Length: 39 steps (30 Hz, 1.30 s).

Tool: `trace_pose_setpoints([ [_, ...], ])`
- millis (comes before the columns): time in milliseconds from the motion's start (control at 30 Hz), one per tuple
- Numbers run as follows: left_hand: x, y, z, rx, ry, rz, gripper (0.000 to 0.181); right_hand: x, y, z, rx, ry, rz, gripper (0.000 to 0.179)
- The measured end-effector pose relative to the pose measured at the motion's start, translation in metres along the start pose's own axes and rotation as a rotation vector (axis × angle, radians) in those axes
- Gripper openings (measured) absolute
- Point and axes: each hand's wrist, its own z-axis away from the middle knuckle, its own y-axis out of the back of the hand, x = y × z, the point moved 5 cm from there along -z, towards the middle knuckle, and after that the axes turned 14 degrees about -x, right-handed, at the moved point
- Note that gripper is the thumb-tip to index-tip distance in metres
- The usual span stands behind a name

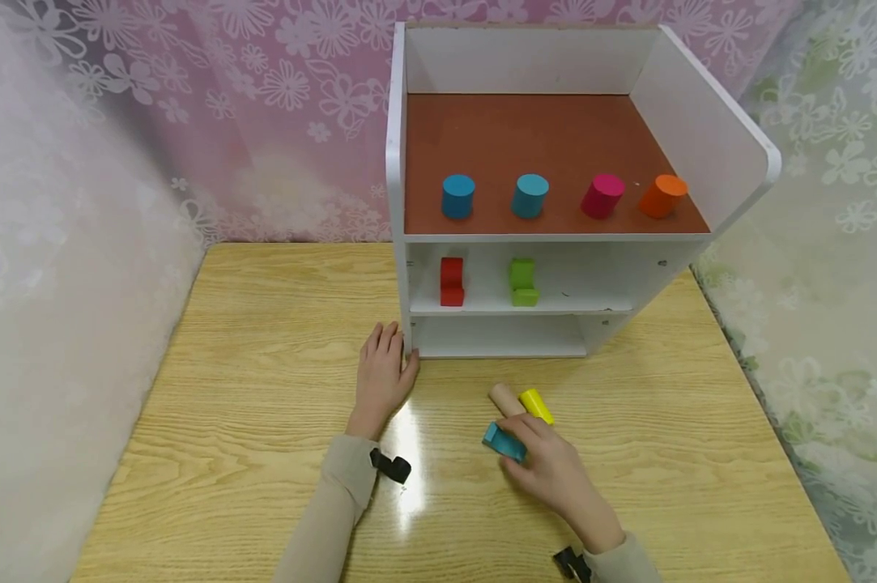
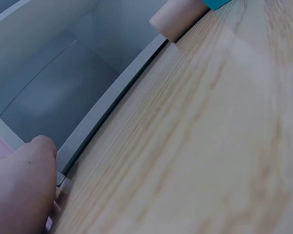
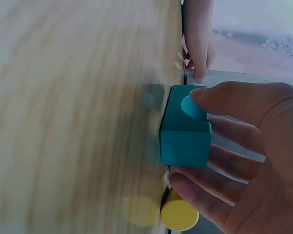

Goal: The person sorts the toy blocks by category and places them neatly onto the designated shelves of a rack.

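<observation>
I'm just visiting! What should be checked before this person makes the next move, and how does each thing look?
1. Grip of the right hand around the teal block: ok.
2. Teal block lifted off the table: cannot tell.
3. Left hand at the cabinet's lower left front corner: ok.
4. Red block and green block standing apart: ok.
5. Tabletop before the cabinet cleared: not ok; tan cylinder and yellow cylinder lie there.

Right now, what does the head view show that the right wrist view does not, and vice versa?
Only the head view shows the red block, green block and orange cylinder on the shelf unit. Only the right wrist view shows a reflection of the yellow cylinder in the tabletop. Both show that cylinder, the left hand, and the right hand holding the teal block.
</observation>
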Motion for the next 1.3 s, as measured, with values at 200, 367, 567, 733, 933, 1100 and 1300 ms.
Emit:
trace_pose_setpoints([
  [200,0.0,0.001,0.001,0.009,-0.006,0.006,0.044,-0.001,-0.004,0.0,0.014,-0.033,0.019,0.048],
  [367,0.001,0.002,0.001,0.013,-0.009,0.006,0.043,-0.003,-0.009,-0.003,0.029,-0.042,0.04,0.05],
  [567,0.001,0.002,0.001,0.008,-0.012,-0.002,0.045,-0.008,-0.014,-0.008,0.028,0.014,0.028,0.04],
  [733,0.001,0.001,0.001,0.018,-0.014,0.003,0.044,-0.01,-0.015,-0.009,0.018,0.047,0.007,0.035],
  [933,0.001,0.001,0.0,0.012,-0.008,0.008,0.043,-0.012,-0.01,-0.006,0.032,-0.023,0.005,0.039],
  [1100,0.001,0.0,0.0,0.006,-0.008,0.003,0.044,-0.012,-0.002,0.003,0.051,-0.206,0.009,0.049],
  [1300,0.0,0.0,0.0,0.017,-0.01,0.01,0.044,-0.01,-0.002,0.01,-0.005,-0.401,-0.013,0.06],
])
